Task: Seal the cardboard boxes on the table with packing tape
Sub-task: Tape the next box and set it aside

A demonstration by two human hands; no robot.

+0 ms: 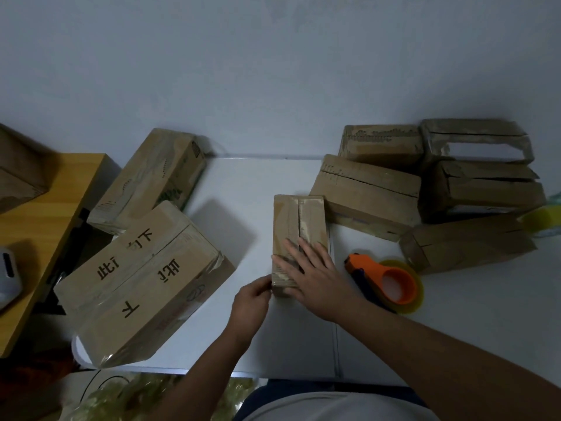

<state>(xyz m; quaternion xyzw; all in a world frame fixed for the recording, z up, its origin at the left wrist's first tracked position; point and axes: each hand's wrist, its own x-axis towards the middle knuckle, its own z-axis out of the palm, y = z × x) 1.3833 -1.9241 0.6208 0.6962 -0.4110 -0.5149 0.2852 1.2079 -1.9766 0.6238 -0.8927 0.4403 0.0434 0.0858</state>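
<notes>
A small brown cardboard box (299,220) lies lengthwise at the middle of the white table (249,183), its top seam partly taped. My right hand (315,281) lies flat on its near end with straight fingers pressing down. At the box's near left corner, my left hand (250,302) touches the end face with curled fingertips. An orange tape dispenser (385,281) holding a yellowish tape roll rests on the table just right of my right hand.
Several worn boxes (440,183) are piled at the back right. Two bigger taped boxes (142,278) lie on the left, the nearer one overhanging the table's front edge. A wooden desk (45,226) stands far left. Crumpled plastic (136,396) lies below the table.
</notes>
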